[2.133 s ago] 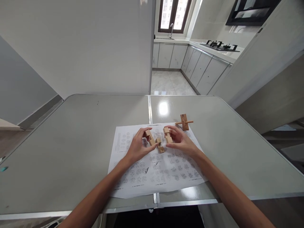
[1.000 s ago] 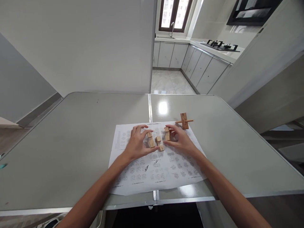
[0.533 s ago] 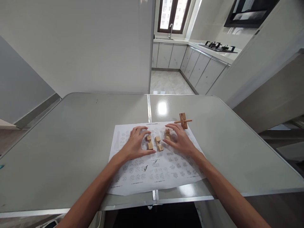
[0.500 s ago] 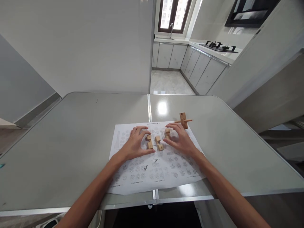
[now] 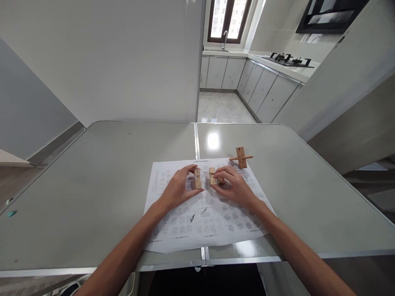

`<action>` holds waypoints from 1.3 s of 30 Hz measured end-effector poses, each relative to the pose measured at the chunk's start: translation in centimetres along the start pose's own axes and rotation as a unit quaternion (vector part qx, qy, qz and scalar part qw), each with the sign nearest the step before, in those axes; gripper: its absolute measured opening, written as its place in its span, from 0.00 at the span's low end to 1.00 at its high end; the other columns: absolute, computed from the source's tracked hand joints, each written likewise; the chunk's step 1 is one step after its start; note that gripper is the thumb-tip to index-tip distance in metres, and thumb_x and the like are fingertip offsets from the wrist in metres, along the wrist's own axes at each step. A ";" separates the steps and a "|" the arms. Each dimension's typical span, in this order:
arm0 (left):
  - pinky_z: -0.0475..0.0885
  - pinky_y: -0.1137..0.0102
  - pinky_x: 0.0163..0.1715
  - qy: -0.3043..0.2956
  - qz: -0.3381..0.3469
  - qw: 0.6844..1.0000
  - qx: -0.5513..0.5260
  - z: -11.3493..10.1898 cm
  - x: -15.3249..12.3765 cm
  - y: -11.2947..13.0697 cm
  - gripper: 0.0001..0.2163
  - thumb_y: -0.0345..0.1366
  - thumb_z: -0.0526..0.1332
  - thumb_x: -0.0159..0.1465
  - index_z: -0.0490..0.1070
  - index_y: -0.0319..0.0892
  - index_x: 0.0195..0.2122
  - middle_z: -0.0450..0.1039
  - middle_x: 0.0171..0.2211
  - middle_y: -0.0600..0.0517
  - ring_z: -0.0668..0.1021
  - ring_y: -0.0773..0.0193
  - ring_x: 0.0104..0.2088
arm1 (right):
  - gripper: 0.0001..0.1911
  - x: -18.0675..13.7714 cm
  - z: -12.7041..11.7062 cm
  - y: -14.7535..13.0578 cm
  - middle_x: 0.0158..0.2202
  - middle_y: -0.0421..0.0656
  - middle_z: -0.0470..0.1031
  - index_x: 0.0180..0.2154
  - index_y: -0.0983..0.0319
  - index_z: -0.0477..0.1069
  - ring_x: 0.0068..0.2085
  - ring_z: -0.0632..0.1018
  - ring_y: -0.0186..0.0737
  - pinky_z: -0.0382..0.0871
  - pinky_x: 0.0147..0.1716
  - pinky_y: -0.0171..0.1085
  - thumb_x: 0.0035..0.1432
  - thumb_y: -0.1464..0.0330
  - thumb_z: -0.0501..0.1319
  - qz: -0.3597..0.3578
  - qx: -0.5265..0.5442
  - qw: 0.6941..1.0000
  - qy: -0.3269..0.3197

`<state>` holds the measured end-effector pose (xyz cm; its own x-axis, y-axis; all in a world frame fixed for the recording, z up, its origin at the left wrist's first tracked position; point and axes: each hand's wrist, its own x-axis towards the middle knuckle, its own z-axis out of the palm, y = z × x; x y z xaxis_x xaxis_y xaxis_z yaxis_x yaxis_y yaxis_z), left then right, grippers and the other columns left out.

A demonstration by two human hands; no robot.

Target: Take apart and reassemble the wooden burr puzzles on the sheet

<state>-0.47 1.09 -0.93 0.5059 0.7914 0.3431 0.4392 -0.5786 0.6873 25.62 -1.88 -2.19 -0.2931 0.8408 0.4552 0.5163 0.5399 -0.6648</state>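
Observation:
On a printed sheet (image 5: 182,236) of diagrams lie several small notched wooden puzzle pieces. My left hand (image 5: 177,185) has its thumb and fingertips at the two ends of one upright notched piece (image 5: 198,179). To the right, across a small gap, another notched piece (image 5: 212,171) stands beside a third piece (image 5: 221,180), which is partly covered by fingers. My right hand (image 5: 234,187) curls around these two, its fingertips and thumb pressed against them. Beyond the right hand, a wooden plate with a rod through it (image 5: 241,157) rests at the sheet's top right corner.
The pale folding table (image 5: 92,185) has a metal seam (image 5: 196,142) down its middle. A small teal object (image 5: 11,213) lies near the left edge. Behind the table are a white wall (image 5: 123,61) and a kitchen with a stove (image 5: 288,59).
The middle piece, earlier slanted and apart, now stands straight beside the right piece under my right hand. My left hand has closed in on its piece, which is straighter. The view has shifted slightly.

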 end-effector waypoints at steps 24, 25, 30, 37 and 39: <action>0.67 0.69 0.25 -0.011 -0.180 0.925 -0.333 0.4 0.8 0.4 0.23 0.50 0.59 0.74 0.65 0.49 0.66 0.74 0.42 0.48 0.68 0.69 0.27 | 0.18 0.8 -2.2 1.2 0.64 0.47 0.77 0.57 0.56 0.76 0.66 0.76 0.48 0.79 0.60 0.44 0.69 0.59 0.61 0.267 0.546 0.791 0.071; 0.67 0.69 0.26 -0.011 -0.178 0.926 -0.333 0.4 0.8 0.5 0.21 0.51 0.60 0.74 0.66 0.48 0.64 0.74 0.42 0.48 0.67 0.69 0.27 | 0.17 0.9 -2.3 1.1 0.63 0.48 0.78 0.56 0.56 0.76 0.68 0.74 0.47 0.79 0.60 0.44 0.69 0.60 0.61 0.268 0.564 0.778 0.072; 0.64 0.70 0.25 -0.024 -0.172 0.929 -0.325 0.2 0.9 1.1 0.15 0.51 0.60 0.73 0.71 0.45 0.48 0.76 0.39 0.49 0.67 0.69 0.26 | 0.14 1.1 -2.1 0.7 0.62 0.48 0.79 0.52 0.56 0.78 0.69 0.73 0.48 0.83 0.49 0.39 0.69 0.59 0.64 0.268 0.575 0.771 0.059; 0.58 0.71 0.20 -0.028 -0.190 0.938 -0.287 0.0 0.6 1.1 0.16 0.54 0.59 0.74 0.73 0.49 0.52 0.61 0.27 0.57 0.62 0.69 0.22 | 0.15 0.7 -1.9 0.8 0.53 0.45 0.82 0.49 0.53 0.80 0.47 0.82 0.43 0.81 0.40 0.38 0.69 0.53 0.66 0.276 0.556 0.782 0.059; 0.58 0.72 0.21 -0.032 -0.184 0.945 -0.269 0.3 0.4 1.1 0.16 0.53 0.58 0.74 0.69 0.49 0.54 0.57 0.26 0.59 0.61 0.68 0.24 | 0.15 0.6 -1.9 0.7 0.46 0.44 0.80 0.48 0.55 0.81 0.41 0.79 0.40 0.79 0.41 0.38 0.68 0.53 0.68 0.278 0.552 0.785 0.032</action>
<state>0.42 0.76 -0.23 0.4440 0.8960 -0.0096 0.1608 -0.0692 0.9846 27.30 -1.05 -1.26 -0.2107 0.9741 -0.0825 -0.4730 -0.1754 -0.8634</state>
